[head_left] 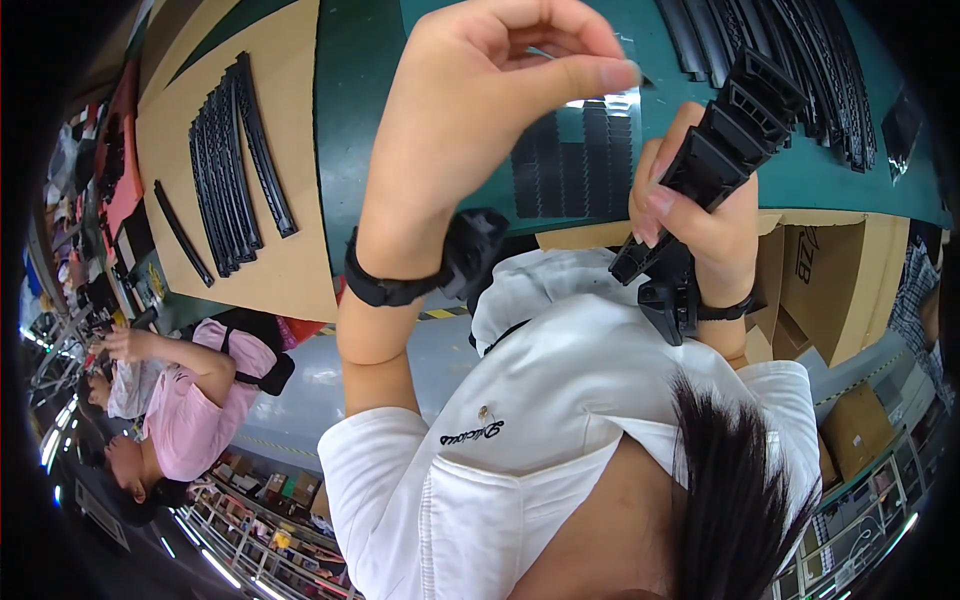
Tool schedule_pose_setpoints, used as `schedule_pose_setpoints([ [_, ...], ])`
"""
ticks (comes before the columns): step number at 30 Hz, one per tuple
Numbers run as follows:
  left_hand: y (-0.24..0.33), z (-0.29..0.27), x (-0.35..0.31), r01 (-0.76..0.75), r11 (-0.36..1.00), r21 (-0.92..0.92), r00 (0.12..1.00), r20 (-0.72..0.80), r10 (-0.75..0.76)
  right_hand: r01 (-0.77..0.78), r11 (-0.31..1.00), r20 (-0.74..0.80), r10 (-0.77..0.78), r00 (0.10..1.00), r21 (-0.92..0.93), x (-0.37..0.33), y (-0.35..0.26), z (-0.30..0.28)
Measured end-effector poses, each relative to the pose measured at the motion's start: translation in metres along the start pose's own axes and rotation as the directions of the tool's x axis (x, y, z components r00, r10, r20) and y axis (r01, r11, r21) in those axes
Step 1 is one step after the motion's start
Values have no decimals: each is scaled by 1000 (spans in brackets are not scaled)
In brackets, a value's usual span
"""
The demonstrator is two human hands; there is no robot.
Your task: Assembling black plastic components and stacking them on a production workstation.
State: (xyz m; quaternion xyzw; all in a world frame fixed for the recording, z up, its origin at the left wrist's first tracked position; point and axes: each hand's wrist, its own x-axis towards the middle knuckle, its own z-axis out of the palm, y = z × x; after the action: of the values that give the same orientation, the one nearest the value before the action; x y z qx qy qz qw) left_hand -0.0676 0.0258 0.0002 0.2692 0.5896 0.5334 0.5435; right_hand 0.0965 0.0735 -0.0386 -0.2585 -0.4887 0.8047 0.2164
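Observation:
My left hand is raised over the green table, thumb and forefinger pinched on a small dark piece; only its tip shows. To its right, my right hand is wrapped round a long black plastic strip with open, ribbed compartments. The strip is tilted, its upper end toward the far right and its lower end near my shirt. Between the hands, on the table, lies a clear sheet of black strips with toothed edges, partly behind my left hand.
Several black ribbed strips rest on a cardboard sheet at left. More black strips lie at the far right of the green table. An open cardboard box stands below the right edge. A person in pink works at left.

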Motion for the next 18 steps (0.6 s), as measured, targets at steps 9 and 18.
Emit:
schedule_pose_setpoints([
  [9, -9, 18, -10, -112, 945, -307, 994, -28, 108, 14, 999, -10, -14, 1000, -42, -1, 0, 3],
  [18, -19, 30, -13, -285, 854, -436, 959, -134, 251, 5, 993, -6, -6, 1000, -116, -1, 2, 2],
])
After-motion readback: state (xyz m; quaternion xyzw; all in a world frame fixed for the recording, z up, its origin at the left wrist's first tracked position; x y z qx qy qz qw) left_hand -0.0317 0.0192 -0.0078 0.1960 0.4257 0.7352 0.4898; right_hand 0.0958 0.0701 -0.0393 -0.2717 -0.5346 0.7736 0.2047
